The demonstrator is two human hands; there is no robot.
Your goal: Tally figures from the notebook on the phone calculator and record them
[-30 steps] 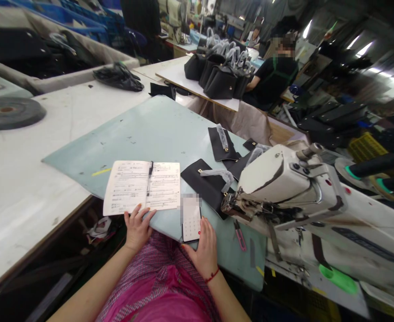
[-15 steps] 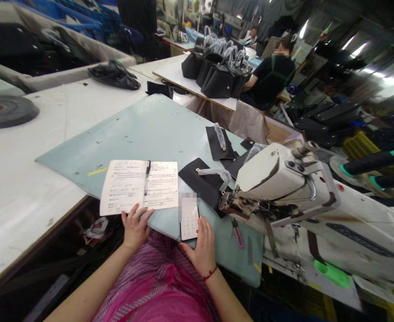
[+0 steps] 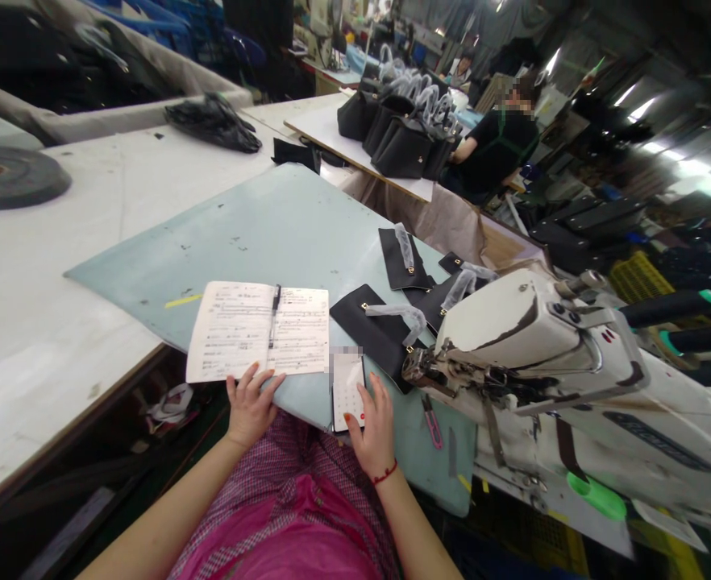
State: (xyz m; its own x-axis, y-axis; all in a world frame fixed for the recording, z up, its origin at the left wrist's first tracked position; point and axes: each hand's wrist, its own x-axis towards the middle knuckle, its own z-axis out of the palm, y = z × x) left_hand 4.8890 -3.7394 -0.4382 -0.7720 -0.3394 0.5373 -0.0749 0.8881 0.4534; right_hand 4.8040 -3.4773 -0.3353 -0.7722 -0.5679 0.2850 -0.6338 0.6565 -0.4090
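Observation:
An open notebook (image 3: 234, 334) with handwritten lines lies on the pale blue-green table top (image 3: 252, 225), a black pen (image 3: 274, 310) along its fold. My left hand (image 3: 251, 409) rests at the notebook's lower edge, fingers spread over the edge and holding nothing. Just right of the notebook a phone (image 3: 347, 387) lies flat, its light screen showing a keypad and a red button. Over the phone's right side is my right hand (image 3: 373, 431), fingers apart, the thumb over the lower screen; whether it touches the glass I cannot tell.
A sewing machine (image 3: 513, 346) stands at the right. Before it lie black leather pieces (image 3: 373, 326) with plastic-wrapped handles and a pink-handled cutter (image 3: 433, 425). Finished black bags (image 3: 401, 145) stand farther back, near a person in black (image 3: 501, 145). A dark roll (image 3: 14, 177) lies far left.
My right thumb has moved from beside the phone's lower edge onto its screen area, and the fingers have spread. My left hand stays at the notebook. The whole view has shifted slightly.

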